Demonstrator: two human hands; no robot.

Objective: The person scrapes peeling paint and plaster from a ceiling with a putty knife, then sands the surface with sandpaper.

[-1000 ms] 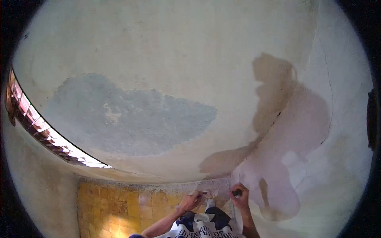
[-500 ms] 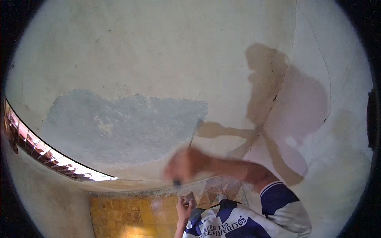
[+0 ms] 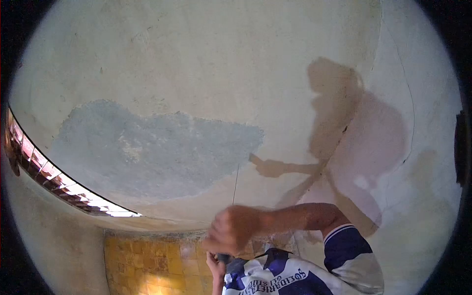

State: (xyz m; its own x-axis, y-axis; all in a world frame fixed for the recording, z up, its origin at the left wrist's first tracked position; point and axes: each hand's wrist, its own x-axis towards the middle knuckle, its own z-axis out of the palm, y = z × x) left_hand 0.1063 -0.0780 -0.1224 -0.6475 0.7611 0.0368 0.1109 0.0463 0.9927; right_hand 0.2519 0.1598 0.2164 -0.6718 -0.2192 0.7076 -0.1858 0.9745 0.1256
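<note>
My right hand (image 3: 233, 230), blurred by motion, is closed around a tool low in front of the wall (image 3: 275, 59). Its thin blade (image 3: 236, 184) is seen edge-on above the fist, and a dark handle end (image 3: 223, 257) shows below. Just beneath, my left hand (image 3: 215, 265) has curled fingers close to that handle end; what they hold is hidden. A rough grey-blue patch (image 3: 167, 147) spreads over the pale wall, above and left of the right hand.
A barred opening (image 3: 64, 189) lies along the left. Yellowish floor tiles (image 3: 147, 260) show at the bottom. Shadows of a head and arms fall on the wall at the right, near a corner with cracks. A dark object (image 3: 461, 147) stands at the far right edge.
My right hand and the tool have moved down, nearer my left hand, which they now partly cover. The flat piece seen earlier at my left fingers is no longer visible. The view has shifted slightly.
</note>
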